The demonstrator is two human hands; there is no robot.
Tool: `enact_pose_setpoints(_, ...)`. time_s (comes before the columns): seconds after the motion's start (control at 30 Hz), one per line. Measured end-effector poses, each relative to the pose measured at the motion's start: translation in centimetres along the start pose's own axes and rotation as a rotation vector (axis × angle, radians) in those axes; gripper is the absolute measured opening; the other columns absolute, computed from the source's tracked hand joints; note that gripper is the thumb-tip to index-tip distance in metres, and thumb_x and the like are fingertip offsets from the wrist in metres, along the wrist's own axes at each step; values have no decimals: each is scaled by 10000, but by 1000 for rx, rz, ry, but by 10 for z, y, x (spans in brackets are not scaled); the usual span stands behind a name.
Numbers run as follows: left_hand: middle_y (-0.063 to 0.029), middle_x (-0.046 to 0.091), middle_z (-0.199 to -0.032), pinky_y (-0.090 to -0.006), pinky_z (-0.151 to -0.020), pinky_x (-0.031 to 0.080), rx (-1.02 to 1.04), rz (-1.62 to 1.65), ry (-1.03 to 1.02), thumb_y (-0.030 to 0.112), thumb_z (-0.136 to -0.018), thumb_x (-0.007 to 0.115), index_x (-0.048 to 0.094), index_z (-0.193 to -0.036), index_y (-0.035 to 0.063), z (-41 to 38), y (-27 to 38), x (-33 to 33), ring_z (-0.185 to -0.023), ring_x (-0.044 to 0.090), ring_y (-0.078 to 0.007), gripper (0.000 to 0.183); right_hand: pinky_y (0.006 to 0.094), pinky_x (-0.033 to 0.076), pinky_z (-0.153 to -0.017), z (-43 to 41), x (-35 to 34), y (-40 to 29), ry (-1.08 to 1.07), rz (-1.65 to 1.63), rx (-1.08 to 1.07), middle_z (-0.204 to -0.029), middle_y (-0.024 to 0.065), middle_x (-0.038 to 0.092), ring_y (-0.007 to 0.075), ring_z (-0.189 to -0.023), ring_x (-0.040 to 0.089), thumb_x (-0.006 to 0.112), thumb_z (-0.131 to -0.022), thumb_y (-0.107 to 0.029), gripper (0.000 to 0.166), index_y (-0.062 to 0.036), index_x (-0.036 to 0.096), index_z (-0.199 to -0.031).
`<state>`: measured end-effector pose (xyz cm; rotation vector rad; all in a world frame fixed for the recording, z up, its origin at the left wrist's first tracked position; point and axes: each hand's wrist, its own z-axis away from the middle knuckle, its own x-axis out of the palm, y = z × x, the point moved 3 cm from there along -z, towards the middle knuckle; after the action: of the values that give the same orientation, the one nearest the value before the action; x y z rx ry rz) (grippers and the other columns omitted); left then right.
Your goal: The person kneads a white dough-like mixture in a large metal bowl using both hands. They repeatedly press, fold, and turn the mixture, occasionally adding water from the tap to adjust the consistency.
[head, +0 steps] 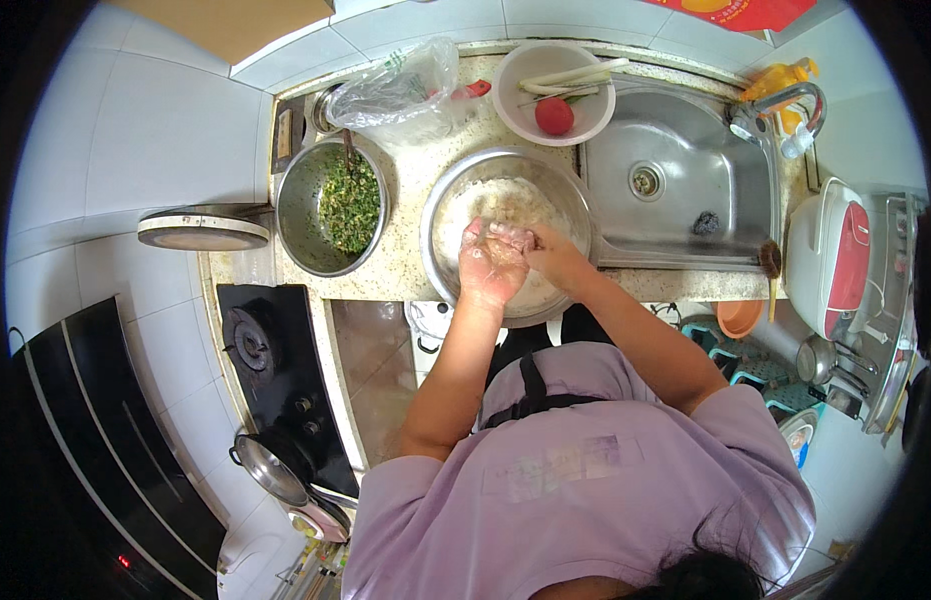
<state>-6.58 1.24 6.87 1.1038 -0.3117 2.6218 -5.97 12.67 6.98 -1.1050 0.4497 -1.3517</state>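
A wide steel bowl (435,225) holding flour or a pale dough mixture (503,196) stands at the counter's front edge. Above it my left hand (495,259) is turned palm up, its fingers curled and coated with flour and bits of dough. My right hand (555,255) touches the fingertips of the left; its own fingers are partly hidden, and I cannot tell whether they pinch anything. To the left, a deep steel pot (293,225) contains a chopped green filling (350,206) with chopsticks (348,150) standing in it.
Behind are a clear plastic bag (398,86) and a white bowl (510,97) with a tomato (554,116) and scallions (563,77). A steel sink (683,225) lies to the right, beyond it a rice cooker (825,255). A gas stove (278,360) is at left.
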Motion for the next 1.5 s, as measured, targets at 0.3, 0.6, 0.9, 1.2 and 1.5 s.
enact_pose_setpoints(0.3,-66,354,-1429,-351,-1048,291,362,-540,-41,430,-943,389,352,-1387,103,-11,-23,-24,-1292,348,-232,553,364,251,-1056,-8,35,37,259,585,-339,-1286,226,435,327,-1230,378,416,-943,-331,479,30,461,-1256)
enact_pose_setpoints(0.6,-9,297,-1459,-384,-1088,234,77,-556,-99,496,-975,262,242,-1442,174,28,-45,13,-1326,297,-206,568,329,180,-1101,-28,14,-6,205,302,-198,-1437,184,313,269,-1326,292,303,-980,-363,538,-4,348,-1378)
enact_pose_setpoints(0.9,-63,261,-1464,-455,-1006,281,183,-730,-115,675,-878,293,284,-1428,197,-19,-3,-26,-1224,359,-295,728,370,212,-1087,17,68,-24,161,299,-297,-1402,248,331,357,-1311,312,387,-954,-390,618,24,262,-1396)
enact_pose_setpoints(1.2,-78,361,-1417,-406,-1087,234,81,-519,-77,615,-908,329,339,-1383,113,13,-19,-6,-1306,329,-238,691,403,195,-1090,-16,26,14,205,477,-369,-1402,246,332,365,-1323,272,420,-948,-338,492,5,444,-1300)
enact_pose_setpoints(1.5,-85,493,-1279,-334,-972,385,545,-1236,115,379,-927,510,466,-1245,48,41,12,35,-1149,496,-218,460,393,398,-952,-18,-8,0,334,646,-269,-1139,261,565,381,-1080,533,499,-902,-279,391,20,572,-1143)
